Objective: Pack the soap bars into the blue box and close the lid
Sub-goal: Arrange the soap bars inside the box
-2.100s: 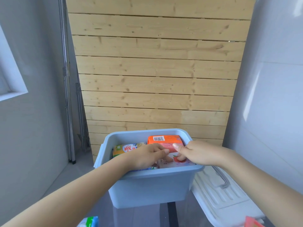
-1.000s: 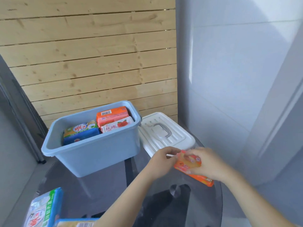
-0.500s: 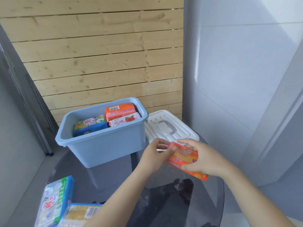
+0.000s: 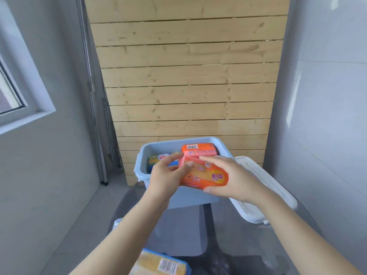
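The blue box [image 4: 190,197] stands open at the far side of the glass table. Inside it lie an orange soap bar [image 4: 198,149] at the right and a green-and-blue soap bar [image 4: 158,158] at the left. Both hands hold an orange-wrapped soap bar [image 4: 206,177] just over the box's near rim: my left hand [image 4: 168,178] pinches its left end, my right hand [image 4: 234,179] clasps its right end. The white lid [image 4: 264,187] lies on the table to the right of the box.
A yellow soap bar in a blue wrapper [image 4: 160,264] lies at the near edge of the round glass table [image 4: 248,245]. A wooden slat wall [image 4: 184,86] rises behind the box, and grey walls close in on both sides.
Both hands have carried the orange-wrapped soap bar from the table beside the lid up and left to the box's near rim. The view has swung back to face the box.
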Demonstrator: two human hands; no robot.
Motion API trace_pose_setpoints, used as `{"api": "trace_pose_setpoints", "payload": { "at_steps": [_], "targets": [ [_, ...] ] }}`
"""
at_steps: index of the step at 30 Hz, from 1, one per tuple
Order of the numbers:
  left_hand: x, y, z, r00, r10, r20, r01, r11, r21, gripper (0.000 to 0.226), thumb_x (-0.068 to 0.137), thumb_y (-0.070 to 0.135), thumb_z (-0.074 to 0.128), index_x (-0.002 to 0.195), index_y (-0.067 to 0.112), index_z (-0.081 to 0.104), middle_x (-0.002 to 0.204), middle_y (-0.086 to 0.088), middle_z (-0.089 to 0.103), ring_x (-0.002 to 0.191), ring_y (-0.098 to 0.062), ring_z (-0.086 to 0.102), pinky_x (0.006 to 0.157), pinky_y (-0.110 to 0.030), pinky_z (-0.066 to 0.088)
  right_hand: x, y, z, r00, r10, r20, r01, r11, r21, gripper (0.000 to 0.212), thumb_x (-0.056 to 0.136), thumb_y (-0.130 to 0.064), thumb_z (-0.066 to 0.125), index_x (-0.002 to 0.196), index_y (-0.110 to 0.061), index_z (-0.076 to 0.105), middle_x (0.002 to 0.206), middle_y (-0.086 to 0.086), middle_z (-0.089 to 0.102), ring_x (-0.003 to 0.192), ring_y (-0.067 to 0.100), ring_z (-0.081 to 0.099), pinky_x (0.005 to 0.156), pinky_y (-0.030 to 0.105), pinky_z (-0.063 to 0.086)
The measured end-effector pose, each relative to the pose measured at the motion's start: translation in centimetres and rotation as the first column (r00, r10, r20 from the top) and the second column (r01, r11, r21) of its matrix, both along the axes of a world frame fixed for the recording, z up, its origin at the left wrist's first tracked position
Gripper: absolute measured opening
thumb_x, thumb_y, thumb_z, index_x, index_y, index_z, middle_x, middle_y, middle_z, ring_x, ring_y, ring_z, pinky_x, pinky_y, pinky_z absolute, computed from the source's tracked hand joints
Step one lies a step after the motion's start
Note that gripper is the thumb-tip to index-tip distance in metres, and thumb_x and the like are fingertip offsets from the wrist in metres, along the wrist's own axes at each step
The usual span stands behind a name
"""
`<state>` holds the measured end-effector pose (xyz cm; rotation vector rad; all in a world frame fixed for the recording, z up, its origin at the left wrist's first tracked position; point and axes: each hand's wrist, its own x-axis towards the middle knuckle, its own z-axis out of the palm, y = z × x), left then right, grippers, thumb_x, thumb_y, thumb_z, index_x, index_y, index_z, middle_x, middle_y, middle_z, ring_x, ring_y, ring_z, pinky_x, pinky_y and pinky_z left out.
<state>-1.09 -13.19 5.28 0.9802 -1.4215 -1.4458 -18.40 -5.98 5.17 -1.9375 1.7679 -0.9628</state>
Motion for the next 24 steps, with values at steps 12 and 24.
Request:
{"api": "trace_pose_setpoints", "payload": {
  "at_steps": [12, 24],
  "targets": [
    [2.7, -10.9, 0.4, 0.896, 0.343, 0.283, -0.215, 0.891, -0.401, 0.028, 0.090, 0.036, 0.057, 0.112, 0.021, 0.065, 0.106, -0.001, 0.068, 0.091, -0.012, 0.065, 0.064, -0.015, 0.046, 2.0, -15.0, 1.4, 0.989, 0.071, -0.129, -0.070, 0.997, 0.016, 0.078, 0.074, -0.026, 0.075, 0.140, -0.040, 0.035, 0.122, -0.019, 0.043, 0.119, 0.004, 0.029, 0.096, 0.021, 0.027],
    [3.1, -16.2, -2.3, 0.678, 0.375, 0.632, -0.045, 0.879, -0.474, 0.027, 0.079, 0.051, 0.065, 0.096, 0.032, 0.072, 0.083, 0.015, 0.060, 0.110, -0.020, 0.045, 0.081, -0.031, 0.022, 3.5, -20.4, -2.3, 0.964, 0.101, -0.245, -0.068, 0.988, 0.139, 0.064, 0.078, -0.036, 0.070, 0.137, -0.029, 0.045, 0.144, 0.003, 0.042, 0.132, 0.018, 0.035, 0.109, 0.029, 0.029]
  ]
}}
